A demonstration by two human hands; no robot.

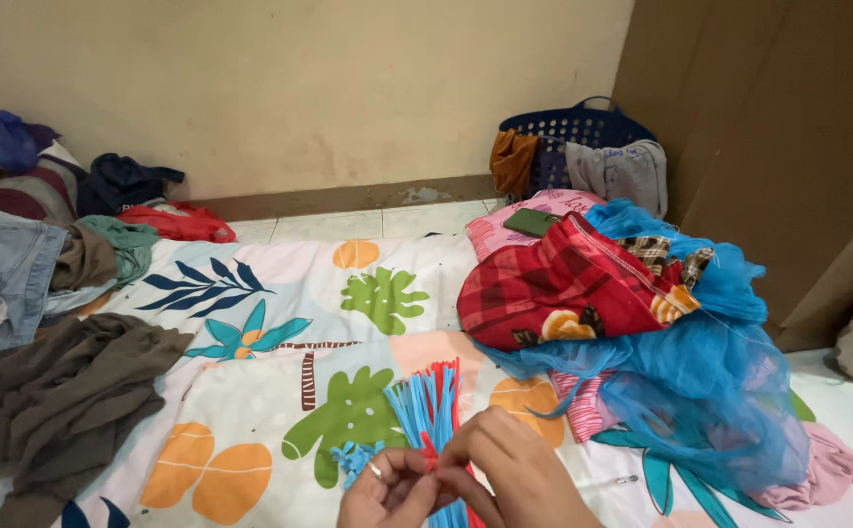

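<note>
1. The left hand, a ring on one finger, and the right hand meet at the bottom edge, fingertips pinched shut on a bundle of blue and red strips.
2. The bundle fans out over a leaf-print bedsheet; small blue scraps lie just beside the left hand.
3. Farther right lie a blue mesh net and a red plaid cloth.
4. A dark blue laundry basket stands against the wall.
</note>
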